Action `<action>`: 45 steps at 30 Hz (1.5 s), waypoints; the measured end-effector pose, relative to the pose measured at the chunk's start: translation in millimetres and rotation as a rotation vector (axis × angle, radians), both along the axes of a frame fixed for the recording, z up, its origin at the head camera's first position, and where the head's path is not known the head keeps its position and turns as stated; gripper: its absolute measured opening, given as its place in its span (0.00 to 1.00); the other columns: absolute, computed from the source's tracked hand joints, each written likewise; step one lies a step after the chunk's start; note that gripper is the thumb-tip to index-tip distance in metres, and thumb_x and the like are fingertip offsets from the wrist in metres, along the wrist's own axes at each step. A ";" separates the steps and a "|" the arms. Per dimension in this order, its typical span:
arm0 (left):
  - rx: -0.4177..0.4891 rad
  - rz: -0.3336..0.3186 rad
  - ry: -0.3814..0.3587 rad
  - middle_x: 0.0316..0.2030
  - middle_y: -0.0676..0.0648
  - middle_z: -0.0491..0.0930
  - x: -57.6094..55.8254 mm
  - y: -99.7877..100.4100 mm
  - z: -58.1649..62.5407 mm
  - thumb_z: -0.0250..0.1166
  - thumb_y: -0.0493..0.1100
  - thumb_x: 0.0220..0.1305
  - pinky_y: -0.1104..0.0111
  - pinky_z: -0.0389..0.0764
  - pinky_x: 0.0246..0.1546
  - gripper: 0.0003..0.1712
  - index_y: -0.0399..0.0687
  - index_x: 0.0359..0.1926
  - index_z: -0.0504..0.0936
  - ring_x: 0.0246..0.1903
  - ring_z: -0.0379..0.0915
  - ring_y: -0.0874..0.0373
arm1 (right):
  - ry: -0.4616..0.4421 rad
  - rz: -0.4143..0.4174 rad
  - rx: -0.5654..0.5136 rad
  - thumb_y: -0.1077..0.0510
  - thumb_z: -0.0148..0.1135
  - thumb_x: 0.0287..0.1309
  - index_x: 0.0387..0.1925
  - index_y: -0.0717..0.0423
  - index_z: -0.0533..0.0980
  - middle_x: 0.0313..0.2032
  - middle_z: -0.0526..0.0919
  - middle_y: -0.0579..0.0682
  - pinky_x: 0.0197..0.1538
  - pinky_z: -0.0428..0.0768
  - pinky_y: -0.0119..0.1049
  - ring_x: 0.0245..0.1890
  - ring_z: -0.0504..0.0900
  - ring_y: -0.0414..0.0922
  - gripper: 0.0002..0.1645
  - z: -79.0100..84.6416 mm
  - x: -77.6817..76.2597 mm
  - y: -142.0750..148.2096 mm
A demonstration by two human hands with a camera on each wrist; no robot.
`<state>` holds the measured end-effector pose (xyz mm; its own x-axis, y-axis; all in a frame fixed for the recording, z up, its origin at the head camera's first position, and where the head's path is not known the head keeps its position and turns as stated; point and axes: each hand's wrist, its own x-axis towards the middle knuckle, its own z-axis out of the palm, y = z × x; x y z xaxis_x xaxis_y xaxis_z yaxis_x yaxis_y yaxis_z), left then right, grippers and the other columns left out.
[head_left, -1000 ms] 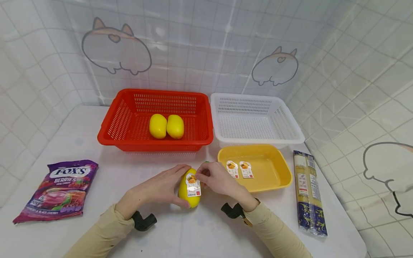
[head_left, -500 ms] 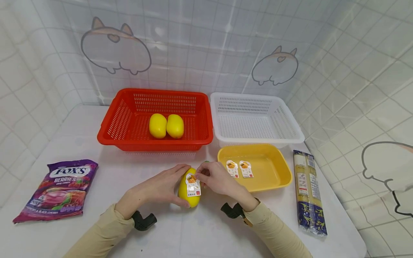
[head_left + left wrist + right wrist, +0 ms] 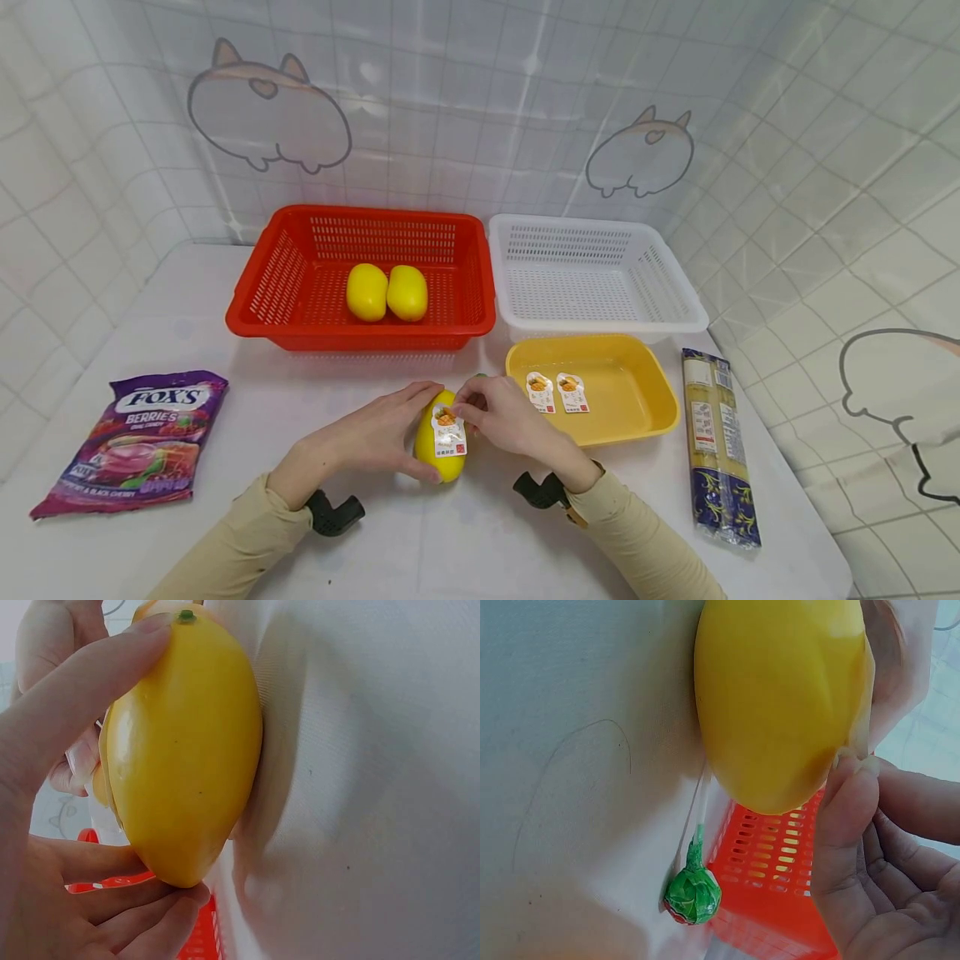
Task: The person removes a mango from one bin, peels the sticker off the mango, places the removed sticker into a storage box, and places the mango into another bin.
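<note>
A smooth yellow mango [image 3: 439, 472] lies on the white table between both hands. My left hand [image 3: 367, 439] holds it from the left, thumb at the stem end and fingertips at the pointed tip, as the left wrist view shows. On the mango's upper face is a white sticker [image 3: 451, 439] with a fruit picture and printed text. Thumb and forefinger of my right hand [image 3: 512, 422] pinch the sticker's edge at the far end of the mango. A green-wrapped lollipop [image 3: 693, 894] lies on the table beyond the mango, mostly hidden by the right hand in the head view.
Behind stand a red basket [image 3: 360, 343] with two mangoes [image 3: 387, 293] and a white basket [image 3: 600, 327]. A yellow tray [image 3: 626, 400] at right holds two more stickers [image 3: 573, 393]. A purple candy bag [image 3: 142, 446] lies far left, a noodle pack [image 3: 720, 450] far right.
</note>
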<state>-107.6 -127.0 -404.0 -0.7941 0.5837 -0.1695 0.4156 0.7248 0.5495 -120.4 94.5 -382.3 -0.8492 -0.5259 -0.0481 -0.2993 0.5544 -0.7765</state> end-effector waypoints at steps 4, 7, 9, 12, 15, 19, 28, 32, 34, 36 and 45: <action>-0.004 -0.003 -0.001 0.74 0.40 0.60 -0.7 0.6 0.0 0.76 0.71 0.42 0.48 0.67 0.69 0.69 0.39 0.76 0.57 0.70 0.61 0.44 | 0.012 0.002 0.003 0.59 0.64 0.66 0.36 0.56 0.81 0.28 0.84 0.56 0.27 0.77 0.29 0.23 0.76 0.39 0.04 0.3 0.6 0.2; 0.000 -0.005 -0.011 0.74 0.40 0.59 -1.1 0.8 0.1 0.76 0.72 0.42 0.48 0.67 0.69 0.69 0.39 0.76 0.57 0.71 0.60 0.43 | 0.016 0.008 0.003 0.59 0.63 0.66 0.36 0.55 0.81 0.28 0.84 0.56 0.27 0.77 0.29 0.23 0.76 0.38 0.04 1.0 1.1 0.8; 0.005 0.007 -0.031 0.74 0.40 0.59 -1.5 0.4 -0.1 0.76 0.72 0.42 0.48 0.66 0.69 0.70 0.38 0.76 0.57 0.71 0.60 0.43 | 0.019 0.013 -0.015 0.59 0.63 0.66 0.36 0.55 0.81 0.28 0.83 0.55 0.28 0.77 0.29 0.24 0.76 0.38 0.04 3.1 1.6 1.7; 0.000 0.028 -0.055 0.74 0.41 0.60 -2.7 -0.6 -0.5 0.77 0.72 0.41 0.49 0.66 0.70 0.69 0.40 0.76 0.58 0.71 0.60 0.45 | 0.006 0.020 -0.052 0.58 0.64 0.66 0.36 0.54 0.81 0.27 0.83 0.53 0.30 0.78 0.29 0.25 0.77 0.40 0.04 8.2 3.4 3.3; 0.002 0.033 -0.060 0.74 0.41 0.60 -3.6 -1.4 0.0 0.77 0.71 0.41 0.49 0.66 0.70 0.69 0.40 0.76 0.58 0.71 0.60 0.45 | -0.012 0.028 -0.074 0.58 0.65 0.66 0.37 0.53 0.81 0.29 0.83 0.51 0.32 0.80 0.30 0.27 0.78 0.41 0.03 14.3 5.3 4.3; 0.009 0.025 -0.066 0.74 0.40 0.58 -3.4 -1.0 0.8 0.77 0.70 0.42 0.48 0.66 0.69 0.69 0.39 0.76 0.57 0.71 0.60 0.43 | -0.024 0.038 -0.071 0.59 0.65 0.66 0.37 0.53 0.82 0.30 0.83 0.49 0.33 0.81 0.31 0.28 0.79 0.42 0.02 17.5 5.5 4.9; 0.015 0.021 -0.060 0.74 0.39 0.59 -2.3 -0.2 -0.1 0.76 0.71 0.42 0.47 0.67 0.69 0.69 0.39 0.76 0.57 0.70 0.61 0.42 | -0.050 0.021 -0.073 0.58 0.65 0.66 0.37 0.52 0.82 0.30 0.83 0.46 0.33 0.81 0.30 0.30 0.81 0.48 0.03 20.7 7.4 5.8; 0.016 0.010 -0.041 0.74 0.39 0.59 -2.7 -0.2 0.2 0.76 0.71 0.43 0.47 0.67 0.68 0.69 0.38 0.75 0.58 0.70 0.62 0.42 | -0.045 0.011 -0.087 0.58 0.64 0.66 0.38 0.53 0.82 0.30 0.83 0.49 0.34 0.82 0.30 0.30 0.81 0.47 0.03 22.9 8.6 6.4; 0.007 0.002 -0.030 0.74 0.39 0.59 -2.8 -0.3 0.3 0.76 0.71 0.43 0.47 0.67 0.69 0.69 0.37 0.75 0.57 0.70 0.62 0.42 | -0.019 -0.016 -0.107 0.59 0.64 0.66 0.38 0.54 0.82 0.29 0.83 0.51 0.33 0.81 0.31 0.29 0.80 0.46 0.03 24.6 8.2 8.0; -0.006 -0.005 -0.023 0.74 0.39 0.59 -2.7 -0.3 0.6 0.76 0.71 0.43 0.48 0.66 0.69 0.69 0.36 0.76 0.57 0.70 0.61 0.43 | 0.009 -0.050 -0.127 0.59 0.64 0.66 0.38 0.55 0.81 0.28 0.82 0.53 0.32 0.81 0.31 0.27 0.79 0.44 0.03 25.9 7.0 10.5; -0.011 -0.019 -0.007 0.75 0.39 0.58 -0.1 0.9 2.0 0.76 0.70 0.45 0.50 0.65 0.70 0.68 0.38 0.77 0.55 0.71 0.60 0.44 | -0.012 -0.097 -0.109 0.60 0.65 0.65 0.40 0.56 0.82 0.27 0.82 0.51 0.33 0.84 0.34 0.29 0.81 0.53 0.05 33.6 1.5 20.1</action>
<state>-107.7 -126.0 -402.0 -0.7815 0.5969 -0.1815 0.4257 0.7228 0.5444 -118.8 114.6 -348.8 -0.8958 -0.4444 -0.0058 -0.2390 0.4927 -0.8367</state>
